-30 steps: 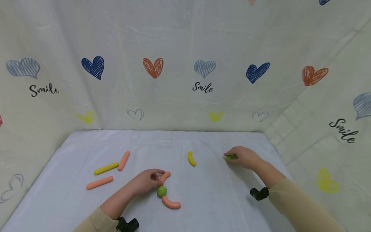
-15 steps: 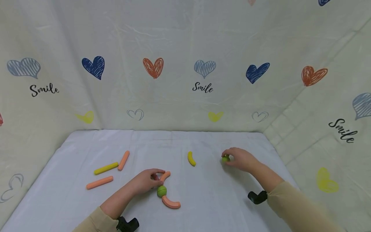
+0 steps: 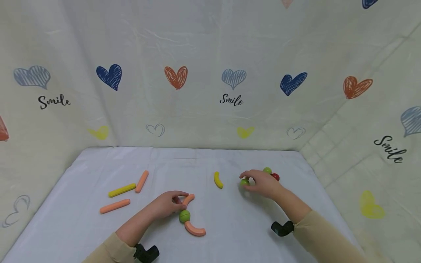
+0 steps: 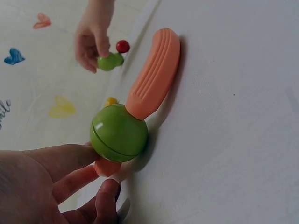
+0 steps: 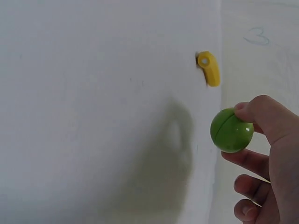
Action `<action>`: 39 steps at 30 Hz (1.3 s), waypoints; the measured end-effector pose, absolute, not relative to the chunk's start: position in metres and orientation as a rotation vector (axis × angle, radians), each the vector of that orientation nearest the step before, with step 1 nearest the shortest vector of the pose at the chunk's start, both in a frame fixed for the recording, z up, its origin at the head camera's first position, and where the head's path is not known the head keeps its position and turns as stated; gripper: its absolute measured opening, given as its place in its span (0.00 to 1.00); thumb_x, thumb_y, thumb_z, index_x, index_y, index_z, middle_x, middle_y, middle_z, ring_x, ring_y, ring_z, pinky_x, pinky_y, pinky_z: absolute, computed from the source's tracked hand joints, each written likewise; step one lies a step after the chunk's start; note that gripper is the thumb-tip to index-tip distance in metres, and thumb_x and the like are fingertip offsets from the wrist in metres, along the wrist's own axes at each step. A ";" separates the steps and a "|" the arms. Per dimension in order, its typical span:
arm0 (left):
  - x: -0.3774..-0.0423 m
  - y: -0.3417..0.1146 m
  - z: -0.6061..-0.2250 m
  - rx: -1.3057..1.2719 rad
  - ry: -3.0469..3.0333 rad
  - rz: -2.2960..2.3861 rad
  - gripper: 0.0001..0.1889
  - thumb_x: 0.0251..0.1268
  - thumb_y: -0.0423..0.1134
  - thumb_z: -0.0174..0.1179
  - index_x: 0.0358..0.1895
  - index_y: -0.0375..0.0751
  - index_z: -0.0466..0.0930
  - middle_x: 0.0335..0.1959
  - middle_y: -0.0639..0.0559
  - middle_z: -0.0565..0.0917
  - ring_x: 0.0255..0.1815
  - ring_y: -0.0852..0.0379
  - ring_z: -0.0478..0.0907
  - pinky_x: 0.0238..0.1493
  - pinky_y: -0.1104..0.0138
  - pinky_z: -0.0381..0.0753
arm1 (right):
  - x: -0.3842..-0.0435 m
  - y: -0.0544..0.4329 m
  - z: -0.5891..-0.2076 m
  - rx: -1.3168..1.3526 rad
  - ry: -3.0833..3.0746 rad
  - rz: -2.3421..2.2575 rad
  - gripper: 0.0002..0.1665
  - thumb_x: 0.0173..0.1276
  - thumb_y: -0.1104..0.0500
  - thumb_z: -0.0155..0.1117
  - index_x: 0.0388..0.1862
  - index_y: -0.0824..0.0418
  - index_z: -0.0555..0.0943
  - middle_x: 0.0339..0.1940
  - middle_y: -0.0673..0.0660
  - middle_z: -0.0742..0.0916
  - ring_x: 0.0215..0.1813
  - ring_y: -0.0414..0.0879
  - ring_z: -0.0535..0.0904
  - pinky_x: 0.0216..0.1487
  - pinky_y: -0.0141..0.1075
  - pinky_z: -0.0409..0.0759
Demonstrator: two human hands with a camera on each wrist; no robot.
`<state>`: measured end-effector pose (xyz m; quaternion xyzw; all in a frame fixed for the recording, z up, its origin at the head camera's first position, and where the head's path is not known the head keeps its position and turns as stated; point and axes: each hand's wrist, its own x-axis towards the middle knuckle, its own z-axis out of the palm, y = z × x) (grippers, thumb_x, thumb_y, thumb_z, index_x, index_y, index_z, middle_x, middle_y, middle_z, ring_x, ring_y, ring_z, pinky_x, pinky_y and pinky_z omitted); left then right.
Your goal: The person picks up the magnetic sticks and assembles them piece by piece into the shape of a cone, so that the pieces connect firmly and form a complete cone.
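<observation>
My left hand (image 3: 167, 205) pinches the far curved orange stick (image 3: 189, 199) between thumb and fingers. That stick, a green ball (image 4: 119, 133) with a seam and a second curved, grooved orange stick (image 4: 155, 74) stand end to end in a chain on the white cloth. The ball hides much of the gripped stick in the left wrist view. My right hand (image 3: 262, 182) holds another green ball (image 5: 231, 130) between thumb and fingertips, above the cloth, with its shadow below. Nearest to its left lies a small curved yellow stick (image 3: 218, 180), which shows a hole in its end (image 5: 208, 68).
Behind my right hand lie a green ball (image 3: 267, 170) and a red ball (image 3: 275, 177). At the left are a straight yellow stick (image 3: 122, 190) and two straight orange sticks, one upper (image 3: 141, 181) and one lower (image 3: 114, 206). A heart-printed curtain (image 3: 204, 109) rises behind the table.
My right hand has moved left and slightly toward me with the green ball, uncovering the green and red balls behind it. My left hand and the chain stay in place.
</observation>
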<state>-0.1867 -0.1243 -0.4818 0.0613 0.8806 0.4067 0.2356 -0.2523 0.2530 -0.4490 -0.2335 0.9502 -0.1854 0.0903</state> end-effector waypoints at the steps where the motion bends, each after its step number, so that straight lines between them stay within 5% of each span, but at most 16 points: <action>1: -0.187 -0.124 -0.482 0.169 2.415 1.114 0.24 0.62 0.44 0.69 0.62 0.52 0.80 0.36 0.52 0.78 0.34 0.54 0.73 0.33 0.63 0.72 | -0.252 0.249 -0.450 -0.703 2.826 -0.548 0.18 0.66 0.54 0.70 0.55 0.51 0.82 0.42 0.43 0.82 0.47 0.46 0.77 0.51 0.43 0.77; 39: -0.183 -0.125 -0.482 0.176 2.426 1.174 0.24 0.63 0.43 0.68 0.63 0.49 0.79 0.33 0.53 0.79 0.32 0.55 0.73 0.32 0.63 0.71 | -0.238 0.116 -0.474 -0.998 2.673 -0.552 0.18 0.67 0.50 0.69 0.55 0.48 0.83 0.49 0.41 0.86 0.54 0.37 0.80 0.56 0.40 0.77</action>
